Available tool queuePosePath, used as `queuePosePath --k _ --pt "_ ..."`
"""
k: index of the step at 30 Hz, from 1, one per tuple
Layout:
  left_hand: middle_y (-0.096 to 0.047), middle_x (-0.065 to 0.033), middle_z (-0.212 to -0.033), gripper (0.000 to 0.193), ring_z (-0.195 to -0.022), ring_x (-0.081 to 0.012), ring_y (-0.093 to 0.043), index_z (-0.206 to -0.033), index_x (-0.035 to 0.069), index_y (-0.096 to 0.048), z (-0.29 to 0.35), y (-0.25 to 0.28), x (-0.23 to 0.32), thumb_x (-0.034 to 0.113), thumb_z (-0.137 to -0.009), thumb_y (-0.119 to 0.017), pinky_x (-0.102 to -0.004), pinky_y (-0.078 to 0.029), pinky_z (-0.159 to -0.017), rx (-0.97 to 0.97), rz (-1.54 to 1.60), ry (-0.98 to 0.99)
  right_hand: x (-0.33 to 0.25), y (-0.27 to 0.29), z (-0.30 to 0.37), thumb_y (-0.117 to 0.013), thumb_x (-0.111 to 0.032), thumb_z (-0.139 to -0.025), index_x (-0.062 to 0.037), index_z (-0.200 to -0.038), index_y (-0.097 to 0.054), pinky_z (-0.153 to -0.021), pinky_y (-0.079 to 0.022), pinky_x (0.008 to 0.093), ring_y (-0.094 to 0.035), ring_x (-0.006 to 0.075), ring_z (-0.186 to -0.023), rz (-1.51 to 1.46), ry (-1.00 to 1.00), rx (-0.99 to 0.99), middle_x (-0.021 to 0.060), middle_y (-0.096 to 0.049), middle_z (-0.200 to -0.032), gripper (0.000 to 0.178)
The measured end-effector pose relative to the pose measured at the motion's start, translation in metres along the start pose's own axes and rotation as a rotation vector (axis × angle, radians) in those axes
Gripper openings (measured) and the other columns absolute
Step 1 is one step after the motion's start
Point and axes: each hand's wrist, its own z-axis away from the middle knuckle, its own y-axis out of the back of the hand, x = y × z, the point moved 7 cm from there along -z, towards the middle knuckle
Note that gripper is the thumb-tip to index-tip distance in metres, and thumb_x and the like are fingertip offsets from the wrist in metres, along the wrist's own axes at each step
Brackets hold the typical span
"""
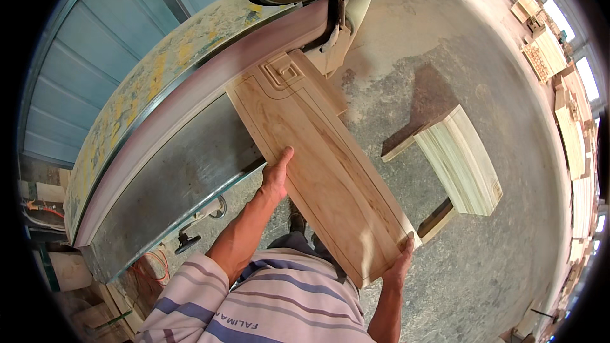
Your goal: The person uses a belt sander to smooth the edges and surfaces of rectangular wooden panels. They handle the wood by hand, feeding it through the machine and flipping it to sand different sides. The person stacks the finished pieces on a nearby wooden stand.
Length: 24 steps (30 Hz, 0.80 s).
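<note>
I hold a long wooden panel (318, 171) with a grooved border and a carved square motif at its far end. My left hand (276, 174) grips its left edge, thumb lying on the top face. My right hand (400, 260) is closed round the near right corner. The panel's far end lies over the grey metal table (184, 165) of a belt sander, up against the pinkish sanding belt (197, 98); whether they touch I cannot tell. Under the panel's far right edge, another wooden piece (321, 82) shows partly.
The sander's paint-spotted housing (143, 89) curves along the left, with a duct hose (360, 0) at its far end. A small wooden bench (460, 165) stands on the concrete floor to the right. Stacked timber (546, 54) lines the far right. A black handle (187, 241) sits under the table.
</note>
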Motion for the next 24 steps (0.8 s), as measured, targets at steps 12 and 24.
queuePosePath --k 12,24 --pt "-0.052 -0.0073 -0.121 0.073 -0.112 -0.0229 -0.050 -0.126 0.005 -0.045 -0.002 0.006 -0.005 0.039 -0.070 -0.078 -0.0431 -0.044 -0.092 -0.007 -0.103 -0.032 -0.011 -0.002 0.010 -0.048 -0.049 -0.089 -0.0077 -0.129 -0.044 -0.093 -0.043 0.0374 -0.050 0.0224 -0.111 0.108 0.080 0.020 0.0071 -0.050 -0.122 0.058" --pt "-0.055 -0.0065 -0.115 0.068 -0.104 -0.0217 -0.054 -0.121 0.005 -0.050 -0.001 0.005 -0.001 0.036 -0.069 -0.079 -0.0392 -0.047 -0.088 0.005 -0.059 0.039 -0.008 0.003 0.002 -0.045 -0.046 -0.092 -0.0077 -0.131 -0.042 -0.095 -0.042 0.0373 -0.051 0.0236 -0.112 0.174 0.145 0.077 0.0093 -0.049 -0.125 0.055"
